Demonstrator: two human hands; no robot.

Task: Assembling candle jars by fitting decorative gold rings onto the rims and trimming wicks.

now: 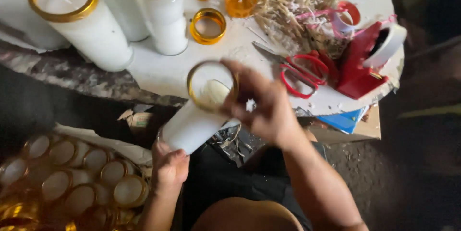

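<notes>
left hand (pixel 169 166): closed around the base of a white glass jar candle (pixel 194 115), tilted over the lap, off the table edge (pixel 158 75)
right hand (pixel 261 101): fingers pinched at the gold rim (pixel 211 84) — blurred, cannot tell if anything is held
risk – slip: likely drop onto the box of jar candles (pixel 72 178) below, since only the base is gripped
risk – elbow: red scissors (pixel 300 70) and wick sticks (pixel 293 12) lie near, could get knocked

Single head view, looking steeply down, close over lap and table edge (pixel 158 75); no second view.
</notes>
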